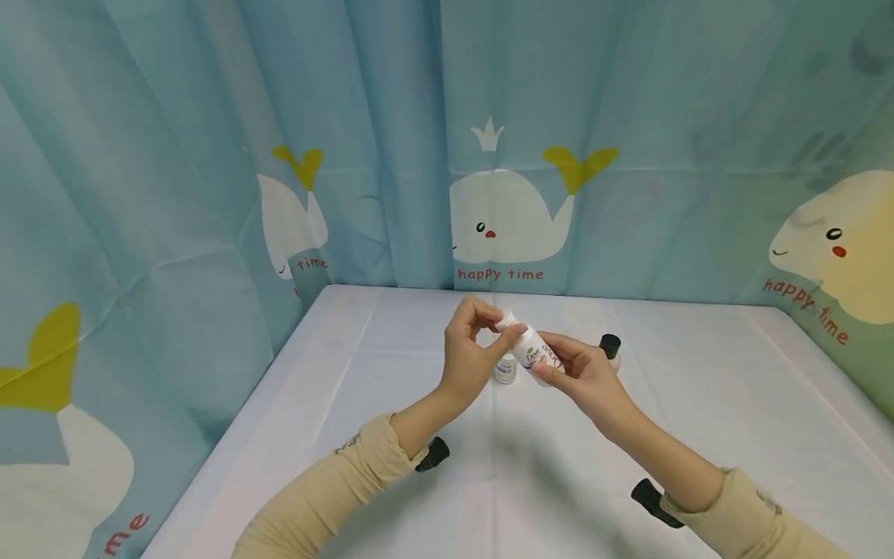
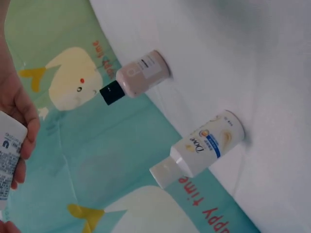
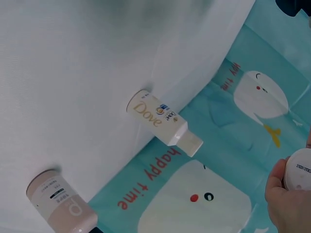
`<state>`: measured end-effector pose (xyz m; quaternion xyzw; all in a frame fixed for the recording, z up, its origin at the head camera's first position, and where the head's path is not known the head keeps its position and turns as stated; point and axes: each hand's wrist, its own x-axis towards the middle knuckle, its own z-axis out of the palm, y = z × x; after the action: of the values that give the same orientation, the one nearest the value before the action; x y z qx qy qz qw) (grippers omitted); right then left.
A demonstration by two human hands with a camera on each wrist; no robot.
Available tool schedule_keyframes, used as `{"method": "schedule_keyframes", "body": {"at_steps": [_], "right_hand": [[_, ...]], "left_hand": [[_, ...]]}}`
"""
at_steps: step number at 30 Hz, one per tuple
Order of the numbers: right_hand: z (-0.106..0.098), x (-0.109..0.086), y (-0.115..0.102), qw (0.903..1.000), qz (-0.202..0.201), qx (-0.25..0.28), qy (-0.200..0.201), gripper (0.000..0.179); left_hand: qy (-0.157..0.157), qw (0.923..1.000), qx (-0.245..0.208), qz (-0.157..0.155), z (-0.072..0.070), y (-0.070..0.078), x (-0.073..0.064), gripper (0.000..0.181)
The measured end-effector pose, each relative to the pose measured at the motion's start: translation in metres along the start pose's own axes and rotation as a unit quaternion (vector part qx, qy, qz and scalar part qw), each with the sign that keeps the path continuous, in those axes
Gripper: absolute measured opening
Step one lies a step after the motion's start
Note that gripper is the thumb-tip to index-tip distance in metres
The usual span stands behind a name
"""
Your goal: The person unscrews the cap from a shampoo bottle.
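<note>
A white Dove bottle, held aloft, leans to the left.

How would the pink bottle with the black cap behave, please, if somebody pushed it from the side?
The pink bottle stands upright and is taller than wide, so a push near its black cap might tip it over. Being rounded, it could roll once fallen. It looks smooth, with even sides, so probably fairly stiff and perhaps slippery.

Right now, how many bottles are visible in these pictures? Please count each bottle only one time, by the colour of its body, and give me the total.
White: 2 (held bottle and standing Dove bottle)
Pink: 1 (black-capped bottle)
Total: 3
</note>
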<state>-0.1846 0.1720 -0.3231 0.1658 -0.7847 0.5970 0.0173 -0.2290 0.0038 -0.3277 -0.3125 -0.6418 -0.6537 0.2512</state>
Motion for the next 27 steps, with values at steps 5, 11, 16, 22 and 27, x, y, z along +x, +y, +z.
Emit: {"method": "schedule_keyframes", "body": {"at_steps": [5, 11, 16, 22, 27], "right_hand": [[-0.001, -0.002, 0.001, 1.0, 0.0, 0.006, -0.004, 0.046], [-0.002, -0.003, 0.002, 1.0, 0.0, 0.004, 0.0, 0.046], [-0.003, -0.004, 0.0, 1.0, -0.001, -0.003, 0.001, 0.046], [-0.004, -0.003, 0.001, 1.0, 0.001, -0.006, 0.001, 0.046], [-0.002, -0.004, 0.002, 0.9999, 0.01, -0.008, 0.002, 0.047]], "left_hand": [[-0.03, 0.999, 0.03, -0.016, 0.001, 0.002, 0.001, 0.02], [-0.078, 0.9968, 0.01, -0.017, 0.0, -0.001, 0.003, 0.047], [-0.113, 0.9934, -0.014, 0.001, -0.008, 0.0, 0.004, 0.068], [-0.149, 0.9881, -0.007, 0.037, -0.022, 0.0, 0.001, 0.042], [-0.168, 0.9846, -0.011, 0.047, -0.03, 0.0, -0.001, 0.037]]}}
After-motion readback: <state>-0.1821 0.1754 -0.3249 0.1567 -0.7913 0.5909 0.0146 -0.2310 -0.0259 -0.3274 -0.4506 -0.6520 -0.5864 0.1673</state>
